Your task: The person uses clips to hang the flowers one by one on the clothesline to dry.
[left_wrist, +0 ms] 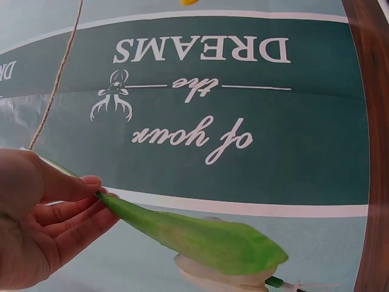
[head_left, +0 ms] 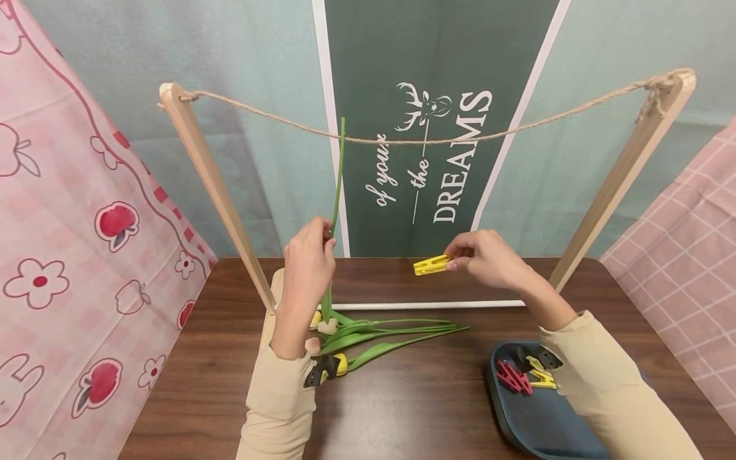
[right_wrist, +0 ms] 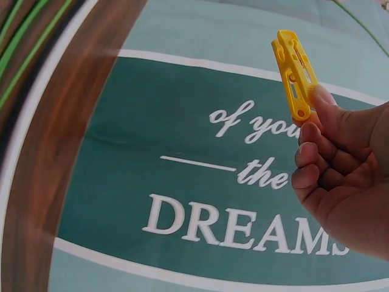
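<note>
My left hand [head_left: 310,255] pinches the green stem of an artificial tulip [head_left: 339,172], held upside down. Its cut end rises to the twine [head_left: 428,142] in the head view; whether they touch I cannot tell. The tulip's leaf [left_wrist: 200,234] and pale bloom [left_wrist: 206,274] hang below the fingers in the left wrist view. Between thumb and fingers, my right hand [head_left: 489,259] holds a yellow clothespin [right_wrist: 294,76] below the twine, apart from the stem. More tulips [head_left: 391,335] lie on the table, their blooms partly hidden by the left arm.
Two wooden posts [head_left: 215,191] carry the sagging twine, with a white rod [head_left: 425,305] low between them. A dark blue tray [head_left: 552,421] at the right of the brown table [head_left: 402,402] holds red clothespins [head_left: 513,377] and a yellow one. Curtains hang behind and at both sides.
</note>
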`<state>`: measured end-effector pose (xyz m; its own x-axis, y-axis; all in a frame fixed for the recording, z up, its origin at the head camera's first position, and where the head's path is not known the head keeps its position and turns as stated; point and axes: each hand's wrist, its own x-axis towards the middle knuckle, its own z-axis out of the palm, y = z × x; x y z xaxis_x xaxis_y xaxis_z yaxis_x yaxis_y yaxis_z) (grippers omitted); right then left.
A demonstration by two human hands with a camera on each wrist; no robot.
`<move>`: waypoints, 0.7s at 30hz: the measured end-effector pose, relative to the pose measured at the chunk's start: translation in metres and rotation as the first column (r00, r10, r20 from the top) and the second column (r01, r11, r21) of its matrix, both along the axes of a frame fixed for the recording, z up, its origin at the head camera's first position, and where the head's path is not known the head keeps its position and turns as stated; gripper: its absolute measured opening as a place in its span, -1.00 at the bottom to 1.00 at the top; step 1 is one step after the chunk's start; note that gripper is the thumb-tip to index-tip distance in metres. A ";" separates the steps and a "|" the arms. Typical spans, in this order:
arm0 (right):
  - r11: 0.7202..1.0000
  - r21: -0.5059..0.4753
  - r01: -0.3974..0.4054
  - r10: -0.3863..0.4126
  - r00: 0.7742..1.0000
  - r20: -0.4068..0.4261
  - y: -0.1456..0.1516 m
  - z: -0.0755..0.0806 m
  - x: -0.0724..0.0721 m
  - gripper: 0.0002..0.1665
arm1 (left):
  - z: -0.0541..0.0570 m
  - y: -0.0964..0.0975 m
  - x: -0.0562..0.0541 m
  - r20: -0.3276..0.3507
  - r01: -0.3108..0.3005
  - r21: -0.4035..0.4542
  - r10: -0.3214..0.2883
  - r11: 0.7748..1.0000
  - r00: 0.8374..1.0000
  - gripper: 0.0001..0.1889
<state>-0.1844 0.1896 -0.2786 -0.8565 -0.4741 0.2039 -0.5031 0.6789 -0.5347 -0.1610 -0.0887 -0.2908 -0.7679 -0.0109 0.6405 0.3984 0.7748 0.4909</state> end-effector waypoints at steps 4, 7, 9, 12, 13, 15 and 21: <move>1.000 0.008 -0.005 0.005 1.000 -0.015 -0.008 0.007 -0.003 -0.93 | -0.001 0.000 -0.001 0.004 -0.003 -0.005 0.003 1.000 1.000 -0.89; 1.000 0.013 -0.007 0.007 1.000 -0.012 -0.013 0.013 -0.005 -0.93 | -0.001 -0.001 -0.001 0.003 -0.004 -0.003 0.004 1.000 1.000 -0.89; 1.000 0.014 -0.010 0.010 1.000 -0.005 -0.015 0.018 -0.006 -0.93 | 0.000 0.000 -0.001 0.003 -0.005 -0.001 0.005 1.000 1.000 -0.89; 1.000 0.013 -0.020 0.020 1.000 -0.003 -0.020 0.026 -0.008 -0.94 | 0.000 0.000 -0.001 0.005 -0.008 -0.001 0.008 1.000 1.000 -0.90; 1.000 0.014 -0.023 0.023 1.000 -0.004 -0.022 0.029 -0.008 -0.94 | 0.000 0.000 -0.001 0.005 -0.008 -0.001 0.008 1.000 1.000 -0.90; 0.999 0.018 -0.028 0.029 0.999 -0.016 -0.025 0.035 -0.009 -0.95 | 0.001 0.000 -0.001 0.005 -0.007 -0.002 0.007 1.000 1.000 -0.90; 0.997 0.065 -0.032 0.038 0.995 -0.094 -0.036 0.054 -0.014 -0.94 | 0.001 0.000 -0.001 -0.003 -0.005 -0.004 0.005 1.000 1.000 -0.89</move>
